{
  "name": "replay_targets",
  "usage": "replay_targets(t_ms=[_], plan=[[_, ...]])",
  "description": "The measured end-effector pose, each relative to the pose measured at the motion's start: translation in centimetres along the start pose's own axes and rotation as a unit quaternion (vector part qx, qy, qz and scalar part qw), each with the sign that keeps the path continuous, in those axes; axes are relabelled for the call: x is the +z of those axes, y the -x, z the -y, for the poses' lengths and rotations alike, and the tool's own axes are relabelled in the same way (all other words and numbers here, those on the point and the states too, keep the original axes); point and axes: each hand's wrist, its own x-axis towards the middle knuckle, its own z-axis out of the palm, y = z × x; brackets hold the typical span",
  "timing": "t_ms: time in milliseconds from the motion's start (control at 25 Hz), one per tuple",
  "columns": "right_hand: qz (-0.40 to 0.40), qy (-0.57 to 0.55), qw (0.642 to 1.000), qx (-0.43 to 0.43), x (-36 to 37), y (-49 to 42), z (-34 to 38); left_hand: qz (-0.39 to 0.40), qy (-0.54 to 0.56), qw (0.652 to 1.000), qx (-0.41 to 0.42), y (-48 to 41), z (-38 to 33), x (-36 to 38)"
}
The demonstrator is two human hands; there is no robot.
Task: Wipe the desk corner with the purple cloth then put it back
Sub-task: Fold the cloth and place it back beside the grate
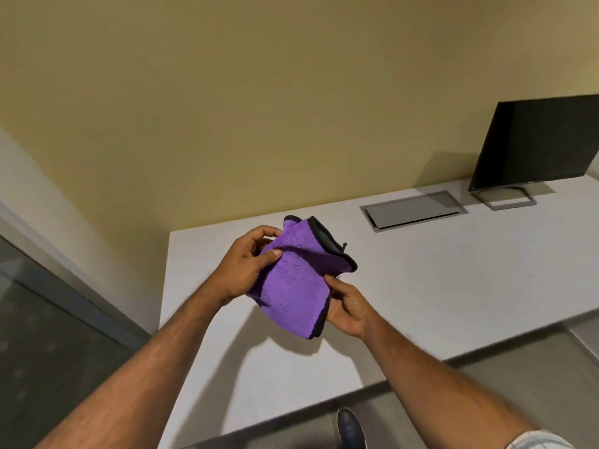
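Holding purple cloth (pixel 293 280) above table (pixel 421 286) corner.
Left hand (pixel 241 265) and right hand (pixel 348 307) fingers both pinched shut on it.

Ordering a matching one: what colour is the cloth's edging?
Black edging on the purple cloth, clearest in the head view.

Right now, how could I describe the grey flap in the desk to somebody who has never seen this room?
Start at the dark monitor standing on the white desk by the yellow wall. Just left of its stand, a flat grey rectangular flap is sunk into the desktop. Unlike the monitor and the purple cloth, it sits flush with the surface.
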Motion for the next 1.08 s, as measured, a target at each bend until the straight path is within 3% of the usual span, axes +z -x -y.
replay_targets(t_ms=[120,280,520,600,760,1000,1080], plan=[[-0.062,0.018,0.996,-0.057,-2.8,-1.5,4.0,-0.013,-0.002,1.0,-0.012,-4.8,1.2,2.2],[-0.161,0.121,0.969,-0.142,-7.5,-4.5,10.7,-0.08,-0.016,0.996,-0.043,-12.4,4.1,6.4],[-0.252,0.417,0.847,-0.213,-13.1,-11.7,21.0,-0.165,0.0,0.978,-0.13,-23.9,9.8,12.2],[-0.253,0.466,0.824,-0.199,-14.3,-14.9,23.6,-0.194,0.037,0.962,-0.188,-27.0,11.6,13.4],[-0.253,0.503,0.817,-0.123,-16.5,-21.9,26.6,-0.235,0.069,0.929,-0.276,-32.7,15.8,14.0],[-0.278,0.518,0.805,-0.083,-18.6,-29.6,26.7,-0.242,0.045,0.909,-0.337,-37.7,21.2,12.5],[-0.277,0.549,0.785,-0.077,-19.4,-30.4,26.6,-0.231,-0.021,0.916,-0.326,-37.8,21.9,12.0]])
